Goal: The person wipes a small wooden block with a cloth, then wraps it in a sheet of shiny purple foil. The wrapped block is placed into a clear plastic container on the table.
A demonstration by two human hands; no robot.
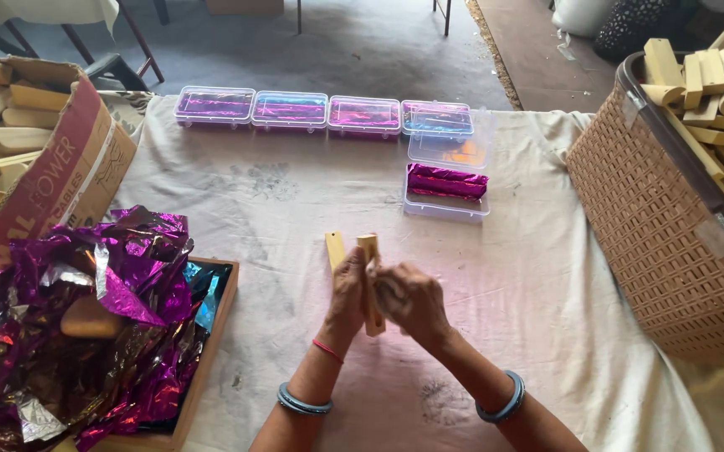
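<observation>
Above the table [295, 209], both hands, left [347, 289] and right [408, 297], grip bare wooden blocks [369, 251] in clenched fingers; four boxes [324, 110] closed, fifth [447, 192] half-filled, foil [119, 293] unused.

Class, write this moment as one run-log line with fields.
left hand: holds wooden blocks | right hand: on same blocks | open clear box: purple foil-wrapped pieces | foil pile: left

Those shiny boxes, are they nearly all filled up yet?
Four closed clear boxes in a row already hold foil-wrapped pieces. The open box has a few purple wrapped ones so far. The left hand and right hand hold two bare wooden blocks. Plenty remain: blocks fill the basket, and foil is heaped nearby.
</observation>
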